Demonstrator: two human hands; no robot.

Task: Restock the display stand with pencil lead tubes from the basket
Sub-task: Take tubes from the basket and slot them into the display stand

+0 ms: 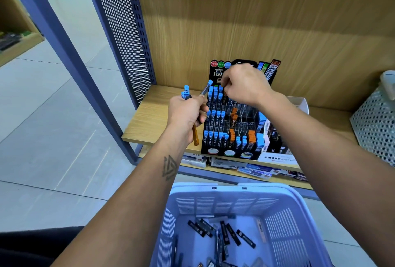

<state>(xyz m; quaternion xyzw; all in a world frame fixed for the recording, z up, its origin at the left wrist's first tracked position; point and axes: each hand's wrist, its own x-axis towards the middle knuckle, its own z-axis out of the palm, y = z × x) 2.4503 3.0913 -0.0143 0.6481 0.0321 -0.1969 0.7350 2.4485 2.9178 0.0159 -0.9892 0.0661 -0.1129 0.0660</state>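
Wood-grain shelf with matching wood back panel — a band of shadow crosses the panel's upper part. Blue-grey perforated metal side panel on a slanted frame post. Pale tiled floor with soft reflections — another wooden shelf unit far left.

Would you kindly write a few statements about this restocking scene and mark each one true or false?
1. The left hand grips several lead tubes. True.
2. The basket holds no tubes. False: loose tubes lie in its bottom.
3. The right hand is at the top rows of the display stand. True.
4. Every slot in the stand is filled. False: several clear slots at its middle right hold nothing.
5. The stand sits on the floor. False: it stands on a wooden shelf.
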